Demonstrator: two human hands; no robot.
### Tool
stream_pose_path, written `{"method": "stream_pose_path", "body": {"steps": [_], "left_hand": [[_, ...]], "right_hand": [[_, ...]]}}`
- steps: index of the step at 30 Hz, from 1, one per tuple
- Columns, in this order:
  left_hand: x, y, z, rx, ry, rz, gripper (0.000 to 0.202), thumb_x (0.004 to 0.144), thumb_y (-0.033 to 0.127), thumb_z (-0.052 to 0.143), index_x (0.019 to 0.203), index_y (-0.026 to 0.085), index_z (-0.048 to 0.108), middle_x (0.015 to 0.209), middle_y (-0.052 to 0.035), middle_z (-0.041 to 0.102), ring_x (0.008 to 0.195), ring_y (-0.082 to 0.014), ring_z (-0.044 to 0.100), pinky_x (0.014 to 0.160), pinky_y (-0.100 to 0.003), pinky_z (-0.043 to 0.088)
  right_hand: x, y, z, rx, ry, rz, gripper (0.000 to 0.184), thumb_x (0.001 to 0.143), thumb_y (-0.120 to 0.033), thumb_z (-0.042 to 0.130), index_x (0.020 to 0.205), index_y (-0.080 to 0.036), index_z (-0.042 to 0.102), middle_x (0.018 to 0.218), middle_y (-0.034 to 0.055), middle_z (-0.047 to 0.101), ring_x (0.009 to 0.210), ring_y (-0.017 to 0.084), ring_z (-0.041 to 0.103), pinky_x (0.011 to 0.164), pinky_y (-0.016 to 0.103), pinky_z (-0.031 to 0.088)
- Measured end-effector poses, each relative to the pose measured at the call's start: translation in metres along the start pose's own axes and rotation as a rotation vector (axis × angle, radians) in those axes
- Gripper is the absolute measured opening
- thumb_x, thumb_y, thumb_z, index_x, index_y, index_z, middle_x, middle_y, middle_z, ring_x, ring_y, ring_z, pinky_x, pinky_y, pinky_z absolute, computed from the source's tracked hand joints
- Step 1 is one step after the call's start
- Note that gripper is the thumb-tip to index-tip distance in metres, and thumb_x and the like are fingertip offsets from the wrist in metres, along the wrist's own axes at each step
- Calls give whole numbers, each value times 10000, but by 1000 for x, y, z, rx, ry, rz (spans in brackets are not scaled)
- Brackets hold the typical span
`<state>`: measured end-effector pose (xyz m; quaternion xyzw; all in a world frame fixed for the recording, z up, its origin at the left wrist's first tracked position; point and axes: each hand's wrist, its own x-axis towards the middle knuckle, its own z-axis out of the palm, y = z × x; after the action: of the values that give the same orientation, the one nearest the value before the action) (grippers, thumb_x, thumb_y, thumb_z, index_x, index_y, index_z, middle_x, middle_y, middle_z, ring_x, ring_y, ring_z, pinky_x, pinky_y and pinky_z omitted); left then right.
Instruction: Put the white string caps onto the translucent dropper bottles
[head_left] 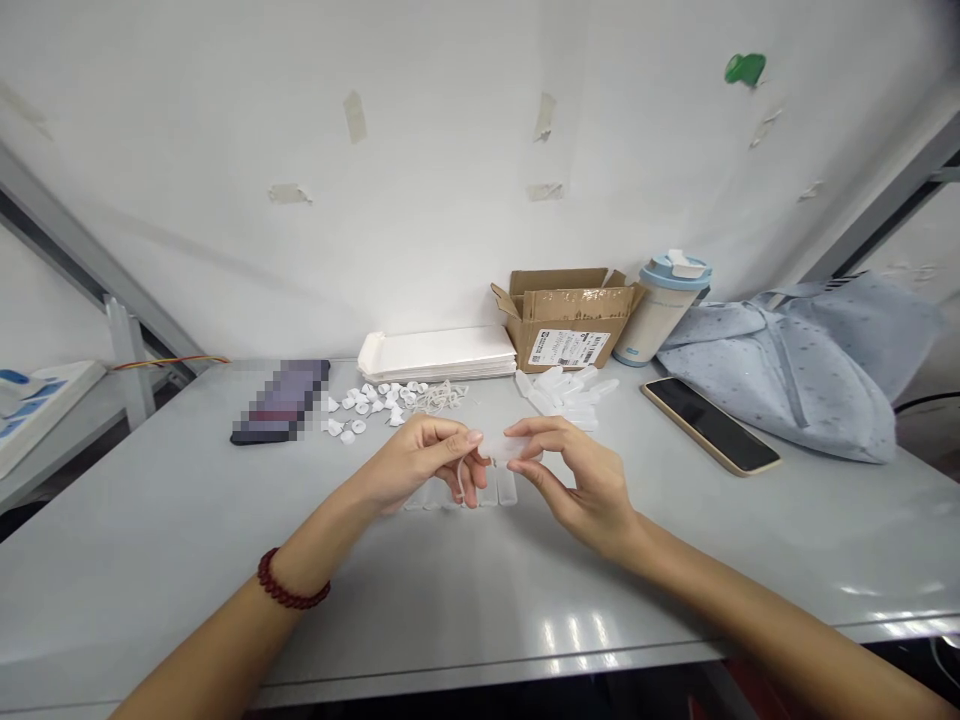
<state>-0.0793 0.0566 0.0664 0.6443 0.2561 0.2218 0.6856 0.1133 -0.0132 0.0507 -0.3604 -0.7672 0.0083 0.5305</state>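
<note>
Right grip (581,483) pinches translucent tube (498,449) at its fingertips.

The left hand (427,453) partly hides the translucent tubes (508,488) below.

A white wall (420,260) fills the back, with 4 beige tape strips (355,117) across its middle, 2 higher and 2 lower, and more tape scraps (765,128) toward the right. A small green piece (745,69) sits on the wall at upper right. Gray metal bars (67,235) slant down on both sides. A glossy gray tabletop (150,580) runs up to the wall, and bright light reflections (574,632) lie near its front edge (450,672). Another gray surface (94,420) shows past the left bar. Below the table it is dark, with details hard to read
</note>
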Motion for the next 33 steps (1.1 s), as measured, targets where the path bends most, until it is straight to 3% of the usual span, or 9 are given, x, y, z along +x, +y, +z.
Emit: {"method": "stream_pose_path", "body": {"steps": [6,14,23,26,33], "left_hand": [[0,-1,0,111,22,2,384,902,410,520,678,120,633,648,-33,663,552,-125,643,599,-240,483],[-1,-1,5,79,10,-54,381,879,444,530,669,130,581,614,-12,634,507,-122,622,552,-237,469],[-1,3,12,146,55,-86,404,892,462,483,648,146,546,600,7,605,499,-110,598,570,-240,451],[-1,4,14,155,83,-110,417,892,472,471,633,151,533,586,13,589,502,-108,585,576,-241,440],[-2,5,21,122,120,-181,430,885,461,465,575,164,479,462,43,506,398,-88,499,499,-230,403]], "right_hand": [[-2,4,1,-91,-37,-122,104,863,-70,541,884,-171,540,947,119,654,840,164,653,688,280,563],[-4,1,-3,-208,-103,-202,120,879,-50,481,881,-150,548,949,146,659,809,164,659,664,273,567],[-2,2,-8,-265,-177,-197,122,891,-87,476,930,-184,539,959,130,669,806,173,666,659,283,567],[-2,3,-8,-281,-196,-212,148,877,-88,515,997,-174,535,974,138,671,821,189,663,672,303,565],[-3,9,0,-331,-232,-274,434,869,-78,539,1287,-80,423,837,113,674,736,198,623,621,317,530]]}}
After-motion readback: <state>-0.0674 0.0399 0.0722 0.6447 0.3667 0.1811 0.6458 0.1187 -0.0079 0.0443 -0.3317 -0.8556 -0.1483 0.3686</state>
